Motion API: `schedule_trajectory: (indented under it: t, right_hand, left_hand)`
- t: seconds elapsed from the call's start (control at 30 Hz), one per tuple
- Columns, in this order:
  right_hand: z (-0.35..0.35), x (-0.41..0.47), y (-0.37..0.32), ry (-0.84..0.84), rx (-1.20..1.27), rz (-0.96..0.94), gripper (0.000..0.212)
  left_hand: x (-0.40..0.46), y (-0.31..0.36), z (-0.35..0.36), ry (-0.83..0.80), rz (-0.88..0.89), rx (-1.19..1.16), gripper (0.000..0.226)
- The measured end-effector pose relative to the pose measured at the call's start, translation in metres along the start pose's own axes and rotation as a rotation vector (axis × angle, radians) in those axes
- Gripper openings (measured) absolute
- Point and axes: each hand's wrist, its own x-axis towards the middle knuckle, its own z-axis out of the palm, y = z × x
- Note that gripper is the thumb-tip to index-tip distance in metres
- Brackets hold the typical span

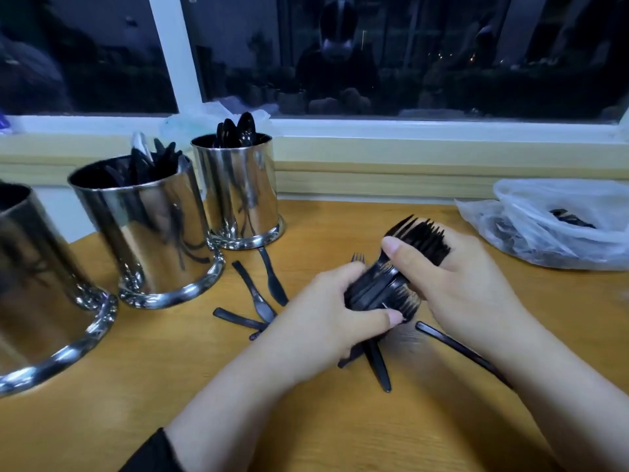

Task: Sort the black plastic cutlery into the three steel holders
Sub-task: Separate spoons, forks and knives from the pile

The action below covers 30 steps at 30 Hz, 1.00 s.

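Wooden worktop [136,420] below a dark window: both hands grip one bundle of black forks.

Near the middle, the left hand [326,311] curls round the handle end of the fork bundle [405,264], and the right hand [456,277] wraps the part nearer the tines, which point up and away. Loose knives [269,294] and a single fork [357,257] lie on the wood just beside and under the hands. Three steel holders stand at the left: the near holder [37,284], the middle holder [149,233] with knives in it, the far holder [241,195] with spoons. A clear plastic bag [558,226] with more dark cutlery lies at the right edge.
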Motion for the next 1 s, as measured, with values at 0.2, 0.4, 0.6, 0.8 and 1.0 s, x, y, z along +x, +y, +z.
schedule_trajectory:
  t: [0.2, 0.4, 0.6, 0.8, 1.0]
  right_hand:
    - [0.027, 0.016, -0.064, -0.020, 0.002, -0.109, 0.013]
    - [0.091, 0.025, -0.130, -0.142, 0.002, -0.238, 0.015]
    - [0.147, 0.044, -0.182, -0.135, -0.035, -0.328, 0.020]
    - [0.199, 0.088, -0.229, 0.022, -0.057, -0.379, 0.016]
    - [0.256, 0.121, -0.239, -0.031, -0.317, -0.372, 0.015]
  left_hand:
    - [-0.048, 0.007, -0.032, 0.287, 0.120, 0.037, 0.010]
    - [-0.107, 0.001, -0.090, 0.514, 0.160, -0.020, 0.009]
    - [-0.152, -0.019, -0.139, 0.714, 0.168, -0.142, 0.013]
    - [-0.181, -0.047, -0.183, 0.958, 0.091, -0.196, 0.023]
    - [-0.200, -0.051, -0.200, 1.000, 0.043, -0.198, 0.014]
